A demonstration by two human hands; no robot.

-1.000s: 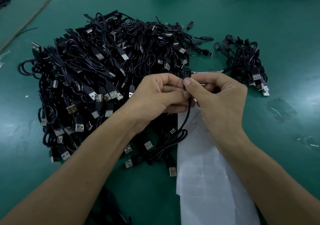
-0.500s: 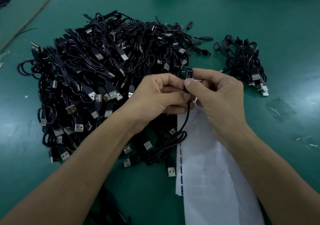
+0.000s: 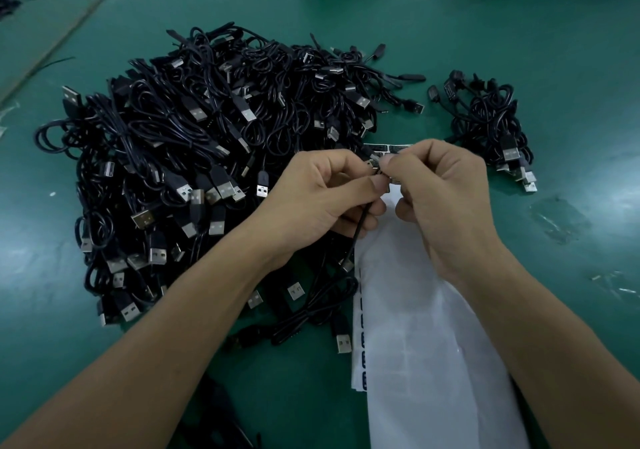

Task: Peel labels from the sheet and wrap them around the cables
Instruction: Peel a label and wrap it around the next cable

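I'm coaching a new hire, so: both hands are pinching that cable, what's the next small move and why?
Probably press the label closed around the cable. The left hand and right hand both pinch the cable near its end, with the label between their fingertips; whether it is fully wrapped is hidden, so a firm squeeze seems right.

A green table point(image 3: 519, 50) bears a big cable heap point(image 3: 194, 158), a smaller bundle point(image 3: 491, 119) beside it, and a white label sheet point(image 3: 415, 344).
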